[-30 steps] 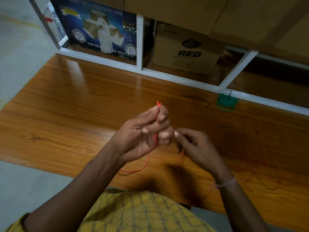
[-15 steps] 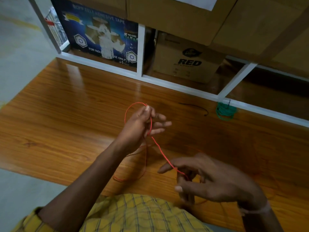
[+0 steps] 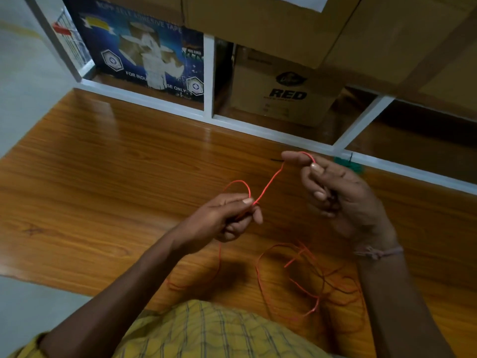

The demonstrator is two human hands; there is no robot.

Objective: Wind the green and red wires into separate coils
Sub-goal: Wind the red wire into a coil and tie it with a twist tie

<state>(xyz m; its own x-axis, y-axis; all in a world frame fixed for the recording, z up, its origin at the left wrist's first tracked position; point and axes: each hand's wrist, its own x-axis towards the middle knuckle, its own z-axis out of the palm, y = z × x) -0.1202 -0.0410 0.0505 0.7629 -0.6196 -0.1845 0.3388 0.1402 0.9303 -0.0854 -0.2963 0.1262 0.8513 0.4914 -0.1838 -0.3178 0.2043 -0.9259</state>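
My left hand [image 3: 227,218] pinches the red wire [image 3: 269,186] between thumb and fingers, and a small loop of it arcs up to the left of that hand. From the pinch the wire runs up and right to my right hand [image 3: 335,192], which holds it between forefinger and thumb. Loose red wire lies in tangled loops on the wooden table [image 3: 103,177] below my right wrist. The green wire coil [image 3: 352,166] lies at the back of the table, partly hidden behind my right hand.
A white shelf frame [image 3: 258,127] runs along the table's back edge. Behind it stand a cardboard box marked RED [image 3: 284,91] and a blue tape box [image 3: 144,52]. A short black wire piece [image 3: 276,159] lies by my right forefinger. Grey floor is at the left.
My right hand has risen from near my body to the back of the table, drawing the red wire up and right. My left hand has dropped slightly and now pinches a small loop.
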